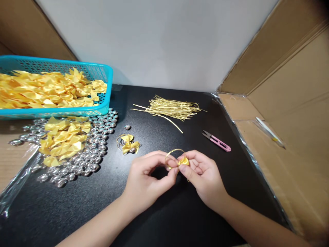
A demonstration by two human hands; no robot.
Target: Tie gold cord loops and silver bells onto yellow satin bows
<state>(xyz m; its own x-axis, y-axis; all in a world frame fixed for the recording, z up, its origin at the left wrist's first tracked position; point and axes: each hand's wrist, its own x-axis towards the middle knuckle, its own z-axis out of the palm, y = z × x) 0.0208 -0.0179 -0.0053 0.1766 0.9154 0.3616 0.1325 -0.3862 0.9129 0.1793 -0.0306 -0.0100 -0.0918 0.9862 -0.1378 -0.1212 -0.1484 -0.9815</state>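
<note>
Near the middle of the black table, my left hand (151, 175) pinches a gold cord (175, 150) between thumb and forefinger. The cord curves up in a loop above the fingertips. My right hand (205, 175) pinches a yellow ribbon bow (184, 162) against that cord, with the thumb in front. My fingers partly hide the bow and where it meets the cord. Just left of my hands lie yellow bows with silver bells and looped gold cord (130, 145). A single silver bell (127, 127) sits a little behind them.
A turquoise basket (109, 89) full of yellow bows stands at the back left. Before it, more bows (64, 140) lie among many silver bells (96, 151). Cut gold cords (174, 108) are heaped at the back. Pink thread snips (218, 141) lie right; a white pen-like tool (269, 132) rests on cardboard.
</note>
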